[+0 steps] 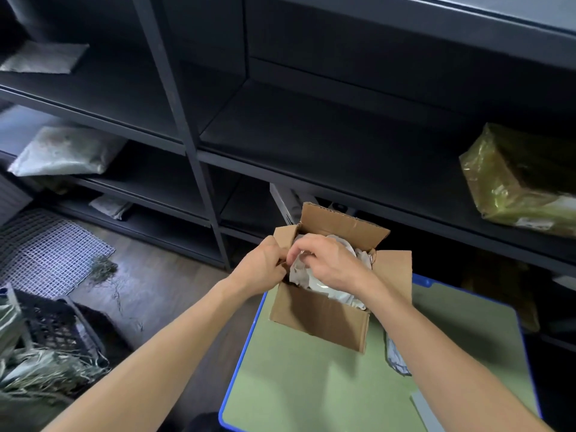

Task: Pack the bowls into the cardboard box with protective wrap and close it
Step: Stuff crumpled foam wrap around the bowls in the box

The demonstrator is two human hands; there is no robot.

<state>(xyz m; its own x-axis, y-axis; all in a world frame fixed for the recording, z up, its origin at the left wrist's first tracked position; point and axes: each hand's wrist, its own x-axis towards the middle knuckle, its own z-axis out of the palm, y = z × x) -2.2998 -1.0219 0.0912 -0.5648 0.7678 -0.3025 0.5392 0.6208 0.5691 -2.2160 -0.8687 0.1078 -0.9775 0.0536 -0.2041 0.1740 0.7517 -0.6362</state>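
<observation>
Head view: open cardboard box (321, 316) on a green table (311, 385). Left hand (265, 266) curls around its left wall, likely steadying it. Right hand (330, 260), fingers bent, pinches protective wrap (297, 271) inside, seemingly tucking it over a barely visible bowl (322, 286).

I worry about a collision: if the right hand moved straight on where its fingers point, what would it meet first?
Probably the left hand, just past the wrap the right hand pinches; depth is unclear.

Place: a storeroom or packing area.
Shelving: dark metal racks (193, 141), mostly bare.
Stock: wrapped parcels (514, 179) and padded mailers (65, 151) on shelves.
Floor: crate (56, 325) with straw-like filler.
</observation>
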